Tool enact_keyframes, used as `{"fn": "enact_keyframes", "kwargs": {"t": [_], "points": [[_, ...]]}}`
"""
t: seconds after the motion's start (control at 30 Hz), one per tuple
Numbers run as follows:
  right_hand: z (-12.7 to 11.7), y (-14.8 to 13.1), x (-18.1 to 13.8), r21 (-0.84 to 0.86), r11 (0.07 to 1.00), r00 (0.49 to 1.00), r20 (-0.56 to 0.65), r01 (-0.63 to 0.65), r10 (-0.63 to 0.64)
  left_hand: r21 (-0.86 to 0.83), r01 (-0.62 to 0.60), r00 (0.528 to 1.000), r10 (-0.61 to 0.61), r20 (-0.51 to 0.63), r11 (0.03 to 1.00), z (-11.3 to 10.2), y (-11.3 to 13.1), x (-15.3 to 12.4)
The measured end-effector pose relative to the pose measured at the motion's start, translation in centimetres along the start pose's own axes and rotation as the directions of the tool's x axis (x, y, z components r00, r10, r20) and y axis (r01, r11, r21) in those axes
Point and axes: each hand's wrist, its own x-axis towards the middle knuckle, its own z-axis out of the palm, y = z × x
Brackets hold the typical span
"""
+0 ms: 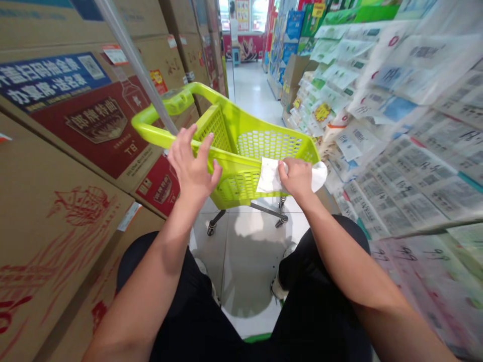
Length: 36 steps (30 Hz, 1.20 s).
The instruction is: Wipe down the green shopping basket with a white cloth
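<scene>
A lime-green plastic shopping cart (pixel 260 125) on dark wheeled legs stands crosswise in front of my knees, its handle end to the left. My left hand (pixel 194 166) is at the near rim by the handle end, fingers spread; whether the fingertips touch the rim I cannot tell. My right hand (pixel 298 176) is closed on a white cloth (pixel 268 176) and presses it against the cart's near side, toward the right end. One end of the cloth pokes out to the right of the hand. My right fingertips are partly hidden.
Stacked cardboard cartons (pixel 75 226) line the left side. A clear, slanted pole (pixel 136 60) crosses in front of them. To the right rise piles of plastic-wrapped tissue packs (pixel 400 125). A tiled aisle (pixel 256 85) runs away beyond the cart. Blue boxes (pixel 292 37) stand farther back.
</scene>
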Motion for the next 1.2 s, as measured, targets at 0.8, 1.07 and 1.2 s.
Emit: {"fn": "enact_keyframes", "kwargs": {"t": [0.8, 1.07, 1.2], "points": [[-0.7, 1.6, -1.0, -0.110, 0.994, 0.999, -0.026, -0.028, 0.025, 0.067, 0.043, 0.989, -0.052, 0.141, 0.997, 1.9, 1.8, -0.1], [-0.8, -2.6, -0.4, -0.051, 0.998, 0.999, -0.020, 0.045, -0.046, 0.074, 0.052, 0.992, -0.061, 0.114, 0.996, 3.4, 4.1, -1.6], [-1.3, -6.7, -0.2, 0.044, 0.992, 0.993, -0.023, 0.121, -0.120, 0.091, 0.031, 0.994, -0.041, 0.101, 0.995, 3.8, 4.2, -2.4]]}}
